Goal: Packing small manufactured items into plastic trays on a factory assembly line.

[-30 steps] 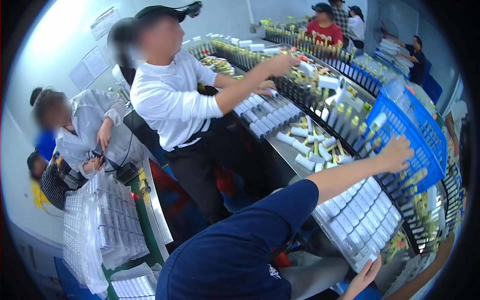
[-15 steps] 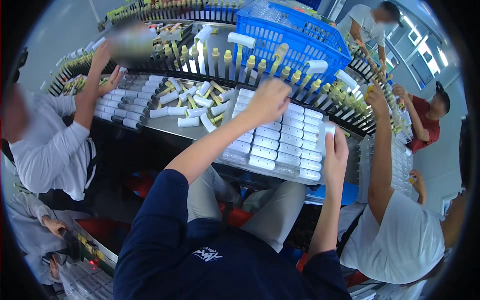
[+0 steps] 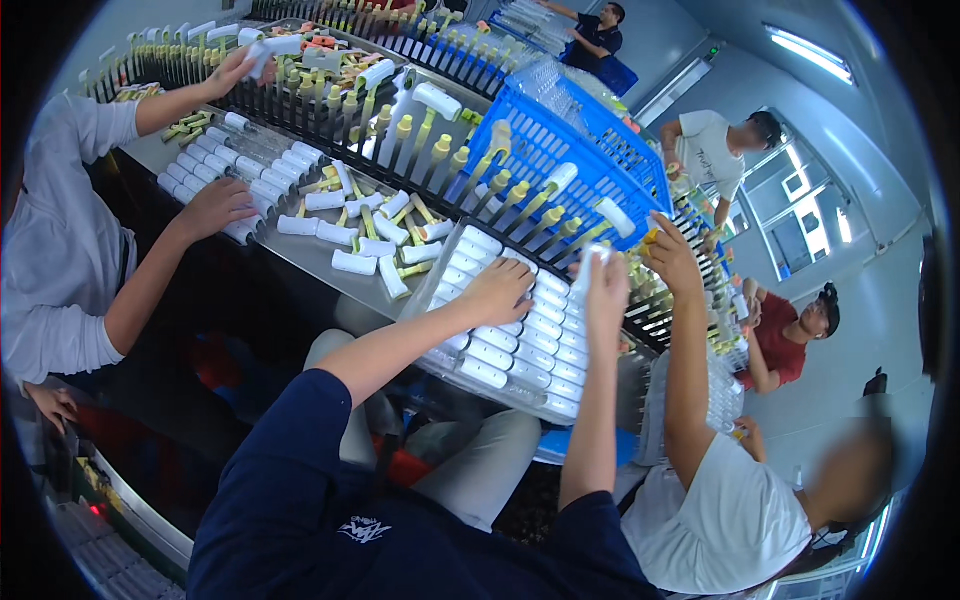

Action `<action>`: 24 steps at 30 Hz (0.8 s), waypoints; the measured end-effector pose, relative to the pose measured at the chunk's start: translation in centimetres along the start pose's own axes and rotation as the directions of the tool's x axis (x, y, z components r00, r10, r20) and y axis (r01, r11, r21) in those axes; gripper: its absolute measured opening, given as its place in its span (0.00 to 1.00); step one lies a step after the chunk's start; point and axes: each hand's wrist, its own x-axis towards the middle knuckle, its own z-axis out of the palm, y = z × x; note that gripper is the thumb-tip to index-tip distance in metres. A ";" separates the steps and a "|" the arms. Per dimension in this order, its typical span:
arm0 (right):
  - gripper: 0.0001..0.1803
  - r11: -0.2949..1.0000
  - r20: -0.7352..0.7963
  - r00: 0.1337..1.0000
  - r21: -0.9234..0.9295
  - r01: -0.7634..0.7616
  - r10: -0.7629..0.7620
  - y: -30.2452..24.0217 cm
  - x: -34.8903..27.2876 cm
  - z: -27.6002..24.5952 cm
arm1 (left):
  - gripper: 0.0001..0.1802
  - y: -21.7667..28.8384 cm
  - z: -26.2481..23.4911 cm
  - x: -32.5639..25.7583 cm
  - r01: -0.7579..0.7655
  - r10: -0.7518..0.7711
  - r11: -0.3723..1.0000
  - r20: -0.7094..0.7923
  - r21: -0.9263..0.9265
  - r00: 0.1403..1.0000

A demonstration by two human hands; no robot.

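1. Since the earlier frame, the left hand [image 3: 503, 292] is coming down from the far edge of the tray [image 3: 529, 374] onto its rows, and the right hand [image 3: 603, 285] is shifting from the tray's right side to its far right corner; the camera's view is also turning.
2. The right fingers are grasping a white piece [image 3: 590, 258], which is standing roughly upright above that corner, in front of the blue crate [image 3: 600, 205].
3. The left fingers are curling over the white pieces in the tray; whether they are gripping one, I cannot tell.
4. White lettering with a logo is showing on the person's navy shirt [image 3: 300, 500], and dark lettering on the pale shirt [image 3: 712, 155] of a co-worker beyond the crate. The pieces in the tray are bearing small dark marks, too small to read.
5. The tray's near edge is facing the person's knees; its far edge is lying close to the rack of yellow-tipped pegs [image 3: 440, 148], whose uprights are standing between it and the crate.
6. Left of the tray, loose white-and-yellow parts [image 3: 378, 228] are covering the bench [image 3: 318, 262], leaving a strip of grey metal along its front edge.
7. On the right, a co-worker's raised hand [image 3: 675, 258] is crowding near the right hand.
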 end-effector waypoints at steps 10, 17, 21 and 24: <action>0.16 0.877 -0.142 0.950 0.441 -0.191 0.279 10.8 -5.8 3.1 | 0.14 -0.2 0.9 -0.2 0.000 -0.001 1.000 -0.088 -0.010 0.996; 0.14 0.916 -0.102 0.970 0.364 -0.169 0.219 10.5 -6.1 2.9 | 0.15 0.0 1.3 -0.6 -0.009 0.008 1.000 -0.102 -0.005 0.995; 0.14 0.911 -0.146 0.962 0.381 -0.159 0.229 9.7 -5.7 3.4 | 0.12 -0.2 1.0 -0.1 -0.016 0.015 1.000 -0.116 -0.007 0.993; 0.14 0.994 -0.197 0.979 0.110 -0.025 0.047 10.6 -3.9 2.3 | 0.11 -0.4 1.1 0.6 0.009 -0.012 0.999 -0.105 -0.032 0.994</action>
